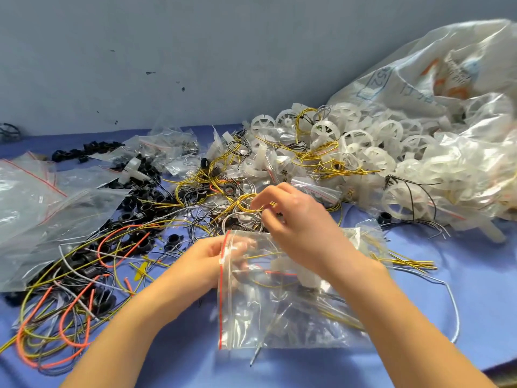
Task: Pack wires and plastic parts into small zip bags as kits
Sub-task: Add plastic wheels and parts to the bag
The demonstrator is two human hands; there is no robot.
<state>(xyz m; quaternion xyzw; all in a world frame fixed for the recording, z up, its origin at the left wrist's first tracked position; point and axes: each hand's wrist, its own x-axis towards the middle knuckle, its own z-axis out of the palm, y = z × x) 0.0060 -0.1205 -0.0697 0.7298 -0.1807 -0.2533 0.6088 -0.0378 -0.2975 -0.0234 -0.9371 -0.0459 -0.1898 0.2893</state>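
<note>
Filling step: our left hand [215,259] pinched the mouth of the zip bag [279,298] lying on the blue table [475,303], while our right hand [291,217] closed on a yellow wire coil [246,204] just beyond it, which, we judged, next needed feeding through the held-open mouth.

Bare surface [481,298] lies open at front right and front centre. Tangled wires [70,298] block the left, white wheels [391,147] and a big sack [447,68] the right rear, bags [30,208] far left.
</note>
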